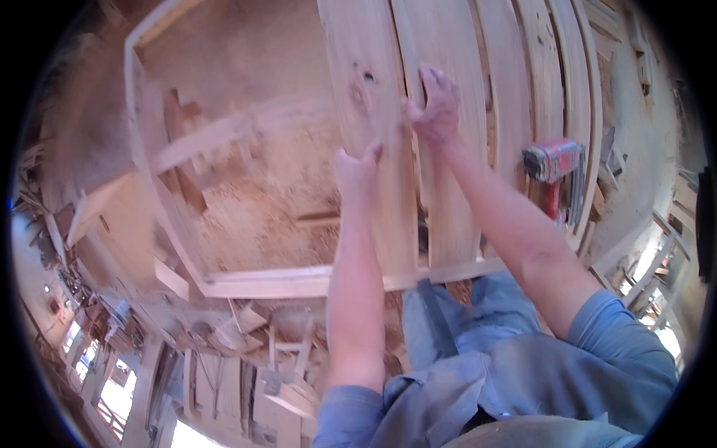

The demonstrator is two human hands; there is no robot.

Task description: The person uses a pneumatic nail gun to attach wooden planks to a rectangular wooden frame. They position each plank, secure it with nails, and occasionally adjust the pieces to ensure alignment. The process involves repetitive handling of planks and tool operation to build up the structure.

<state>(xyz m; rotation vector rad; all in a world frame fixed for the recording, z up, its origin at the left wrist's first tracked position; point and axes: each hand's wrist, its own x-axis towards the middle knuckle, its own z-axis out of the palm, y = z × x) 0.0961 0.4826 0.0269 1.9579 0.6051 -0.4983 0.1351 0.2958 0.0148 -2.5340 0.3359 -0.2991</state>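
Observation:
A pale wooden plank (385, 216) with a dark knot hole lies lengthwise across a wooden frame (269, 282). At its left edge is my left hand (357, 170), thumb on the top face and fingers wrapped round the edge, partly hidden. Farther up, my right hand (435, 112) rests with fingers apart on a second plank (455, 194), its thumb reaching across the narrow gap to the first. A red and black nail gun (554, 164) lies on the boards to the right of my right forearm.
Several more planks (508, 89) cover the frame's right side. Through its left side show a crosspiece (239, 131) and the dusty floor (258, 198) with a loose wood scrap (317, 219). Timber offcuts (295, 392) lie beyond the near edge, at lower left.

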